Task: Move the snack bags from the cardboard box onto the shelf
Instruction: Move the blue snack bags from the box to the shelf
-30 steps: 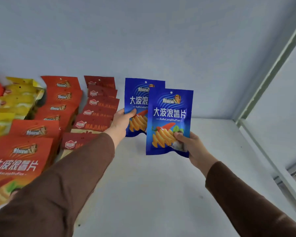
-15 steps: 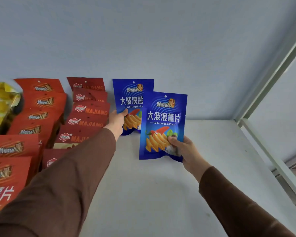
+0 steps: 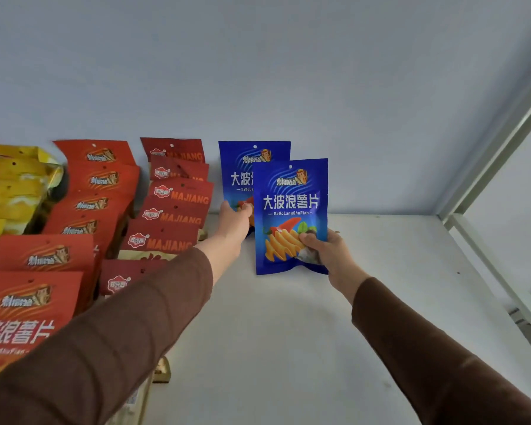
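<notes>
Both blue bags have come down and closer to the back wall since the earlier frame. Left hand (image 3: 235, 220) steadies the rear bag (image 3: 242, 167), upright near the wall (image 3: 288, 72); its grip is hidden, so contact type cannot be told. Right hand (image 3: 325, 250) pinches the front bag (image 3: 288, 210) at its lower corner. Seat this bag's bottom edge on the shelf (image 3: 288, 332), overlapping the rear one, before releasing. Red bags (image 3: 172, 216) stand just left.
</notes>
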The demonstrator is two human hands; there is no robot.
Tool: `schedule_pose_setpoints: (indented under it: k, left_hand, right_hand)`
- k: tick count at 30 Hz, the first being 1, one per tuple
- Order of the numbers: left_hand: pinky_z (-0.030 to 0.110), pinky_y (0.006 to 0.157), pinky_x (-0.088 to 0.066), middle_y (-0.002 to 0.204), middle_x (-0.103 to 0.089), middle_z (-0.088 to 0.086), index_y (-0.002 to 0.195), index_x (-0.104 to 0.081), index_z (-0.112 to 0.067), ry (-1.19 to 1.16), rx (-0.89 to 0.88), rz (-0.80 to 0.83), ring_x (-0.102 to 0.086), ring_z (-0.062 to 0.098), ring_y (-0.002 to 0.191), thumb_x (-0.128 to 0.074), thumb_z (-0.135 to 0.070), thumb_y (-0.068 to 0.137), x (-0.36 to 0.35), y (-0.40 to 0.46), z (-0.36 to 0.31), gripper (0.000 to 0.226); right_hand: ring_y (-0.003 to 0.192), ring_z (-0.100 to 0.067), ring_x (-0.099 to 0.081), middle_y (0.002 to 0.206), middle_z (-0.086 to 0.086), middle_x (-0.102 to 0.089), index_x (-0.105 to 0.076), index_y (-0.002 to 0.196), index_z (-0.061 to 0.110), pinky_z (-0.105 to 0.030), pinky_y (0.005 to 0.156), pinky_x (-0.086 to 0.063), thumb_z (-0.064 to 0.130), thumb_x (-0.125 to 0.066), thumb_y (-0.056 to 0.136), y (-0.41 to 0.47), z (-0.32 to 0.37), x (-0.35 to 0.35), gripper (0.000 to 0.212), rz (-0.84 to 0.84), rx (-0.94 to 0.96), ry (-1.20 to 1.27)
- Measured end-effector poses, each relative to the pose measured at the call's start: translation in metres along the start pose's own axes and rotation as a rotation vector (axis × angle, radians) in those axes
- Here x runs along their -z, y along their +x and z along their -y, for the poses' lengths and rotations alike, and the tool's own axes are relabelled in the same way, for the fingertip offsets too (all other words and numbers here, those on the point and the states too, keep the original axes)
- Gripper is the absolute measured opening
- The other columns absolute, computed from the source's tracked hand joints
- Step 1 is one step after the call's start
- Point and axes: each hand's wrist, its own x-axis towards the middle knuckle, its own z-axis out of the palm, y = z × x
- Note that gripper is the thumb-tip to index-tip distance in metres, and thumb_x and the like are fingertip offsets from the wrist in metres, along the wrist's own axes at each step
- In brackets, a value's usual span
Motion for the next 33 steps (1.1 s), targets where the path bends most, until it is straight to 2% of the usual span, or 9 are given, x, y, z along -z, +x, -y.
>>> schedule_pose_setpoints:
  k: [2, 4, 8, 10, 15, 21, 25, 30, 33]
  left_hand:
    - [0.032, 0.095, -0.045, 0.135, -0.058, -0.001, 0.143, -0.043, -0.018, 0.147, -0.149, 0.051, -0.057, 0.02, 0.124, -0.064, -0.036, 0.092, 0.014, -0.018, -0.007, 0.058]
    - [0.036, 0.11, -0.039, 0.151, -0.047, -0.001, 0.151, -0.036, -0.019, 0.382, -0.285, 0.127, -0.046, 0.018, 0.137, -0.066, -0.04, 0.09, 0.032, -0.032, -0.017, 0.071]
    - [0.035, 0.108, -0.037, 0.154, -0.041, 0.002, 0.151, -0.034, -0.018, 0.996, -0.577, 0.196, -0.038, 0.022, 0.14, -0.062, -0.039, 0.096, 0.063, -0.051, -0.031, 0.065]
    - [0.038, 0.11, -0.038, 0.153, -0.042, 0.0, 0.15, -0.038, -0.02, 1.154, -0.598, 0.218, -0.037, 0.021, 0.141, -0.061, -0.043, 0.095, 0.074, -0.05, -0.032, 0.063]
    - [0.039, 0.109, -0.04, 0.15, -0.045, -0.004, 0.145, -0.045, -0.024, 1.24, -0.623, 0.213, -0.037, 0.018, 0.139, -0.061, -0.047, 0.093, 0.088, -0.053, -0.029, 0.059]
    - [0.038, 0.108, -0.041, 0.147, -0.049, -0.005, 0.142, -0.048, -0.026, 1.258, -0.648, 0.199, -0.041, 0.017, 0.136, -0.061, -0.048, 0.093, 0.091, -0.055, -0.024, 0.055]
    - [0.038, 0.107, -0.043, 0.147, -0.049, -0.005, 0.142, -0.048, -0.025, 1.261, -0.655, 0.203, -0.043, 0.018, 0.135, -0.061, -0.049, 0.093, 0.089, -0.056, -0.024, 0.056]
    - [0.037, 0.104, -0.043, 0.146, -0.05, -0.004, 0.142, -0.048, -0.024, 1.28, -0.67, 0.2, -0.043, 0.018, 0.135, -0.062, -0.048, 0.093, 0.09, -0.058, -0.024, 0.056]
    - [0.036, 0.104, -0.043, 0.146, -0.05, -0.004, 0.143, -0.048, -0.024, 1.275, -0.685, 0.205, -0.043, 0.018, 0.135, -0.062, -0.049, 0.094, 0.093, -0.059, -0.024, 0.056]
  right_hand:
    - [0.092, -0.016, -0.073, 0.106, 0.0, -0.074, -0.063, 0.106, 0.023, -0.027, 0.067, -0.059, 0.023, -0.073, 0.093, 0.004, 0.001, -0.01, 0.017, 0.015, -0.006, -0.003]
    - [0.093, -0.016, -0.073, 0.106, 0.001, -0.073, -0.063, 0.109, 0.022, -0.026, 0.067, -0.059, 0.023, -0.074, 0.093, 0.007, 0.0, -0.024, 0.019, 0.046, -0.02, 0.007]
    - [0.092, -0.018, -0.074, 0.109, -0.002, -0.074, -0.063, 0.117, 0.016, -0.026, 0.067, -0.059, 0.02, -0.074, 0.092, 0.015, -0.006, -0.052, 0.027, 0.102, -0.024, 0.015]
    - [0.095, -0.02, -0.073, 0.109, -0.003, -0.074, -0.063, 0.118, 0.015, -0.029, 0.072, -0.061, 0.02, -0.074, 0.092, 0.02, -0.01, -0.063, 0.029, 0.112, -0.029, 0.019]
    - [0.105, -0.026, -0.072, 0.117, -0.008, -0.073, -0.063, 0.125, 0.013, -0.038, 0.086, -0.061, 0.023, -0.076, 0.091, 0.036, -0.016, -0.076, 0.037, 0.058, -0.028, 0.007]
    - [0.09, -0.015, -0.071, 0.108, -0.002, -0.073, -0.064, 0.117, 0.015, -0.026, 0.069, -0.056, 0.021, -0.075, 0.092, 0.042, -0.011, -0.078, 0.027, 0.003, 0.017, -0.041]
    - [0.084, -0.009, -0.065, 0.099, 0.005, -0.068, -0.06, 0.109, 0.023, -0.027, 0.071, -0.053, 0.025, -0.074, 0.093, 0.042, -0.007, -0.079, 0.021, -0.018, 0.012, -0.133]
    - [0.095, -0.015, -0.064, 0.11, 0.005, -0.064, -0.051, 0.116, 0.023, -0.031, 0.077, -0.054, 0.031, -0.078, 0.089, 0.037, -0.004, -0.077, 0.039, -0.1, 0.03, -0.242]
    - [0.089, -0.01, -0.064, 0.115, 0.004, -0.061, -0.046, 0.125, 0.021, -0.026, 0.065, -0.052, 0.031, -0.078, 0.089, 0.025, 0.0, -0.07, 0.049, -0.139, 0.038, -0.245]
